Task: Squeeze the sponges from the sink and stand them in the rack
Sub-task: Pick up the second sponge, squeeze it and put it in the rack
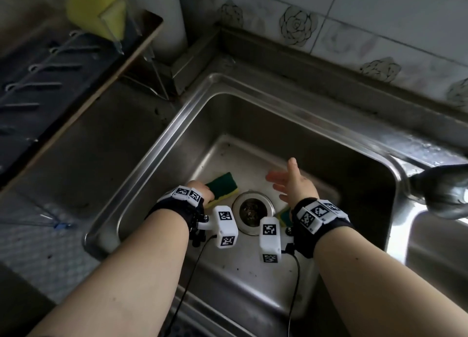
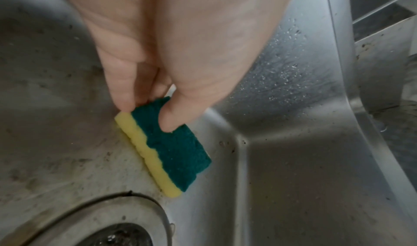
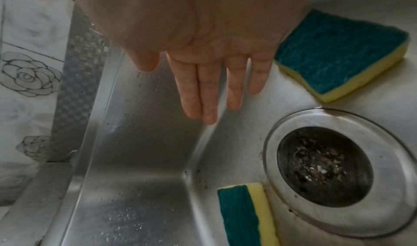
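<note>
Down in the sink [image 1: 253, 103], lower centre of the head view, both hands are at work. Left hand [image 1: 200, 191] pinches one end of a green-and-yellow sponge [image 1: 222, 184], thumb on the green scrub face, fingers on the far side; in the left wrist view that sponge [image 2: 167, 148] is tilted up on its yellow edge, its lower end near the drain [image 2: 108, 232]. Right hand [image 1: 293, 182] is spread flat w/ fingers straight, gripping nothing, hovering above the sink floor right of the drain [image 1: 253, 210].

Sponge count: 2 clearly in the sink, all green scrub pad over yellow foam. Right wrist view shows the held one lying upper right of frame [image 3: 343, 55], and a second sponge [image 3: 246, 214] at the bottom edge, just beside the drain ring [image 3: 338, 169]; in the head view that second sponge [image 1: 285, 213] peeks out under the right wrist. Something yellow [image 1: 101, 9], poss. another sponge or cloth, sits upper left of the head view at the far end of the rack [image 1: 50, 83]; can't tell which.

No brand or readable text on the sponges. Wrist units carry black-and-white square marker codes [image 1: 225, 215], no letters legible.
</note>
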